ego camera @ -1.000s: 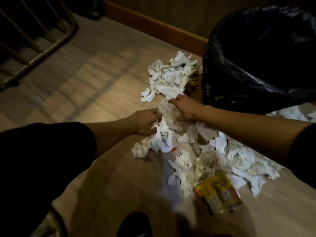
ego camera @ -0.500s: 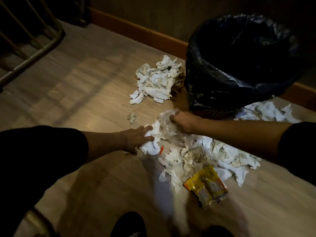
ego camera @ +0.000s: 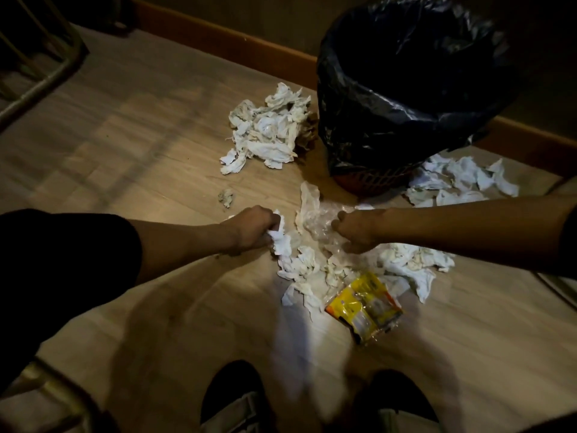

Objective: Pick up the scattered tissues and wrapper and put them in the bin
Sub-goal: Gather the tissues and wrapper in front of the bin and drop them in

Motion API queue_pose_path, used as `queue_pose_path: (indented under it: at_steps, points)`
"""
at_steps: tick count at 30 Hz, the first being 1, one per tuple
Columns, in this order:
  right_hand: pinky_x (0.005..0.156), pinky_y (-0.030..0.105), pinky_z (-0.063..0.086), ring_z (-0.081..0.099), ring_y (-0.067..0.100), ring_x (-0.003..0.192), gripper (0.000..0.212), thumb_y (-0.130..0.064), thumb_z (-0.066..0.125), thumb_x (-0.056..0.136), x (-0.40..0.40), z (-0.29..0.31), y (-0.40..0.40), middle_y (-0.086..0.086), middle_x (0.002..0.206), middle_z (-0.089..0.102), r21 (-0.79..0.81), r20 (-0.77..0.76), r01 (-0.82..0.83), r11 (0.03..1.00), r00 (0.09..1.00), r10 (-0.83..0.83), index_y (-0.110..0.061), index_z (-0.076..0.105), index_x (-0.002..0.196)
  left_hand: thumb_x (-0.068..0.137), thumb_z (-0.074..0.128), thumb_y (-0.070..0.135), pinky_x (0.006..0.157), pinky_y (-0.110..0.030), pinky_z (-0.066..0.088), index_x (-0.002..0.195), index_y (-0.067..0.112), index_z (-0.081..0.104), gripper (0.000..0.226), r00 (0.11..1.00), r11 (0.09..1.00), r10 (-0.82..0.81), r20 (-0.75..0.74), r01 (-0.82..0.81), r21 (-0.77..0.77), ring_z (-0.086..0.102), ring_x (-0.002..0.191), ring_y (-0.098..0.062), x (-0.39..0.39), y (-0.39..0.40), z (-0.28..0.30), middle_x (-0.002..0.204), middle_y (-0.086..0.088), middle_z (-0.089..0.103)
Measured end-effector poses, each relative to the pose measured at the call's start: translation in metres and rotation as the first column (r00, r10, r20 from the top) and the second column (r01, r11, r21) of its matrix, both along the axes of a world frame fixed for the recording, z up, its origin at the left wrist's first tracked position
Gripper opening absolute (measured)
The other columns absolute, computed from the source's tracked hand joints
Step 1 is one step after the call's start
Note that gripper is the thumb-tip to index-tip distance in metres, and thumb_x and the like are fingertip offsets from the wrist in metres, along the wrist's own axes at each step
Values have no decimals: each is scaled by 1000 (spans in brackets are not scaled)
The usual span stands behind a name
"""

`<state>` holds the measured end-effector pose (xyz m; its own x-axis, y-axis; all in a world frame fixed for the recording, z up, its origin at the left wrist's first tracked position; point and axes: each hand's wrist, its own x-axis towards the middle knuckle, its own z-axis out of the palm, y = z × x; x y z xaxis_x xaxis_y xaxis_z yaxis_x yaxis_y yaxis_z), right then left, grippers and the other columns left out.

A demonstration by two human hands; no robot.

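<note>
Crumpled white tissues lie on the wooden floor in a near pile [ego camera: 312,267], a far pile [ego camera: 268,132] left of the bin, and a third pile [ego camera: 459,179] to its right. One small wad [ego camera: 226,197] lies alone. A yellow wrapper [ego camera: 363,306] rests at the near pile's front edge. The bin [ego camera: 402,89], lined with a black bag, stands at the back right. My left hand [ego camera: 253,228] is closed on a white tissue [ego camera: 279,237]. My right hand [ego camera: 354,228] grips a clear crinkled plastic bag [ego camera: 312,214] lying over the near pile.
A wooden skirting board [ego camera: 224,42] runs along the wall behind. A metal frame [ego camera: 40,85] stands at the far left, and another frame leg [ego camera: 56,389] is at the near left. My two dark shoes [ego camera: 234,398] are at the bottom edge.
My left hand has closed around a tissue at the pile's left edge. My right hand has drawn nearer with the plastic bag. The view has shifted, showing more of the bin.
</note>
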<state>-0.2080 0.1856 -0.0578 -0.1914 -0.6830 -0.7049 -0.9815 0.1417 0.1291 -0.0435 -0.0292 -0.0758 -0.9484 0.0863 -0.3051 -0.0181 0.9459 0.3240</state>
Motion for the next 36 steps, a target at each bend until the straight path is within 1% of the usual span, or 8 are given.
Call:
queue_pose_path:
  at_steps: [3,5,11,15,21,24,29,36]
  points:
    - [94,39,48,53,40,124,97,-66,51,88,-2,-7,15,24,154,27,109,39,89,990,995,-94,-5,14,154,84,60,16,75,-33,45,114,9,55,31,1000,998,-7,23,5,56,60,95,-36,1,23,-5,111,-16,60]
    - [95,39,49,54,40,123,105,-67,59,82,-2,-12,23,22,155,24,98,70,105,990,991,-112,-8,12,155,85,59,26,79,-36,48,131,12,44,50,995,997,-53,79,48,67,59,99,-37,1,39,-7,126,-16,47]
    - [83,38,47,58,39,112,63,-23,61,90,1,-12,28,22,135,45,-35,133,40,999,990,-35,-11,33,145,75,53,78,99,-47,46,145,37,25,86,984,997,-31,174,43,-68,43,127,-41,0,67,-28,145,-18,24]
    - [74,35,43,59,37,106,53,-21,61,89,-2,2,17,19,125,52,-120,123,11,993,992,4,-12,42,138,81,63,57,102,-48,42,147,34,24,80,937,924,-289,197,327,-198,32,133,-43,-1,64,-42,153,-24,14]
    - [65,34,45,62,32,94,46,-26,65,85,-7,26,9,15,113,59,-238,131,9,971,991,23,-12,50,126,90,60,28,85,-40,45,131,14,44,47,887,868,-411,210,452,-208,52,108,-36,1,56,-33,127,-18,45]
    - [64,31,37,61,33,94,46,-28,66,85,-5,39,7,15,111,60,-268,161,0,963,986,45,-11,51,125,88,56,16,77,-35,42,122,4,51,36,924,936,-307,226,337,-106,58,98,-38,1,43,-19,112,-20,54]
    - [72,36,53,63,29,91,45,-31,69,82,5,54,-7,10,103,65,-338,234,65,939,972,17,-14,55,121,80,65,19,77,-37,48,115,2,55,41,990,992,-75,123,86,-87,60,97,-38,10,3,9,105,-20,63]
    - [74,31,47,58,25,94,44,-43,72,80,13,102,-70,3,100,60,-523,341,226,822,939,-41,-18,55,112,79,69,22,72,-33,46,100,9,57,28,943,941,332,-24,-333,-67,64,92,-36,28,-53,71,96,-15,67]
